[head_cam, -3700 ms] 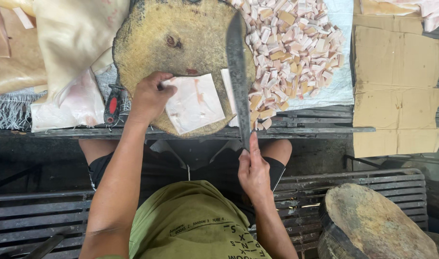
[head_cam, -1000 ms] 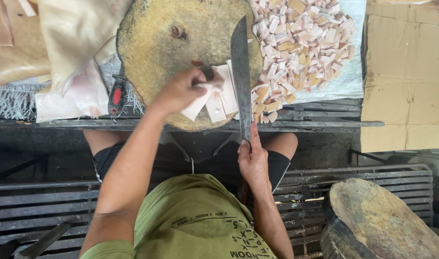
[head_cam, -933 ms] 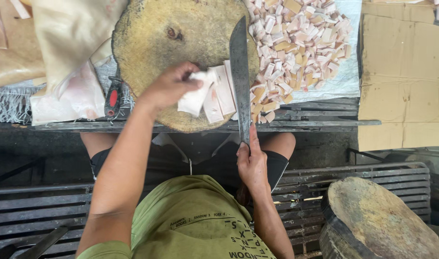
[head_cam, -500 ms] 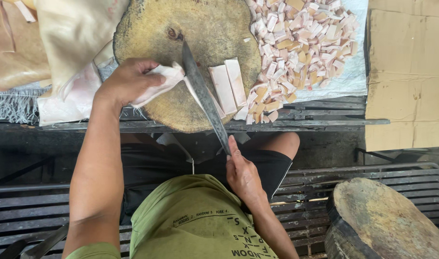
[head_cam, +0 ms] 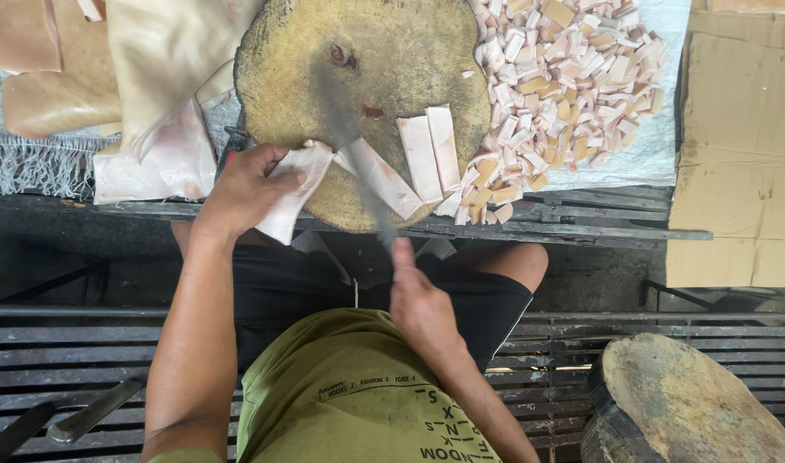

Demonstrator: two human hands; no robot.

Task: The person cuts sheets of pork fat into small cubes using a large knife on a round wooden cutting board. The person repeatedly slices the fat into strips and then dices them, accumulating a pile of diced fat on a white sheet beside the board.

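Hands first: left hand [head_cam: 242, 184] grips a pale, floppy slab of pork skin [head_cam: 296, 190] at the near edge of the round, worn wooden chopping block [head_cam: 362, 103]; right hand [head_cam: 420, 304] is clenched on the handle of a long cleaver [head_cam: 358, 167], its blade blurred, angled across the block. Big uncut sheets of pale hide [head_cam: 152, 77] lie left on the counter. Heap of small diced pieces [head_cam: 564, 81] sits right — much already cut. Three long strips [head_cam: 418, 163] wait undiced.
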